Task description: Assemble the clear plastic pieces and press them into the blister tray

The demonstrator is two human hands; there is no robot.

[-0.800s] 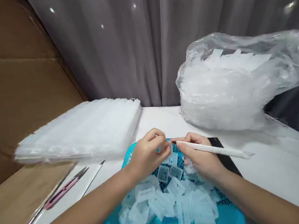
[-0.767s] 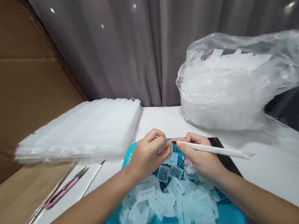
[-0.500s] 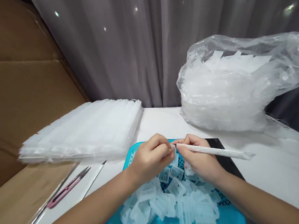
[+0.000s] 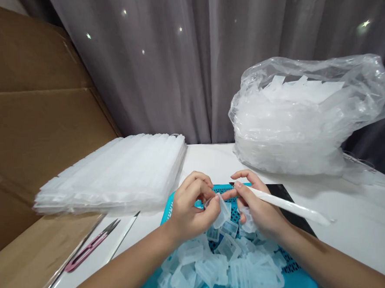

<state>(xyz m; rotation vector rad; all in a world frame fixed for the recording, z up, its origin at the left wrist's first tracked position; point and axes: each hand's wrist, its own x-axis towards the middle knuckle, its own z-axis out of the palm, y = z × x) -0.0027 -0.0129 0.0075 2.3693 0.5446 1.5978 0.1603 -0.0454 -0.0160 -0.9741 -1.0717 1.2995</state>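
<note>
My left hand (image 4: pixel 194 207) pinches a small translucent plastic piece (image 4: pixel 223 216) over a blue perforated basket (image 4: pixel 166 214). Close beside it, my right hand (image 4: pixel 261 205) grips a white, wrapped-looking stick tool (image 4: pixel 290 205) with a dark pointed tip aimed left. The right index finger reaches out toward the piece. More translucent plastic (image 4: pixel 248 224) shows under the curled fingers of the right hand; how it is held there is unclear. Many loose translucent pieces (image 4: pixel 206 269) lie heaped in the basket below both hands.
Pink-handled thread snips (image 4: pixel 88 250) and a thin white stick with a dark tip (image 4: pixel 124 236) lie at left. Behind them is a stack of white plastic strips (image 4: pixel 116 172). A clear bag of white pieces (image 4: pixel 289 125) stands back right. Cardboard (image 4: pixel 31 127) rises at left.
My hands have drawn slightly apart, baring the plastic piece in the left fingers. The right fingers have spread and the stick tool tilts more. The view has shifted slightly.
</note>
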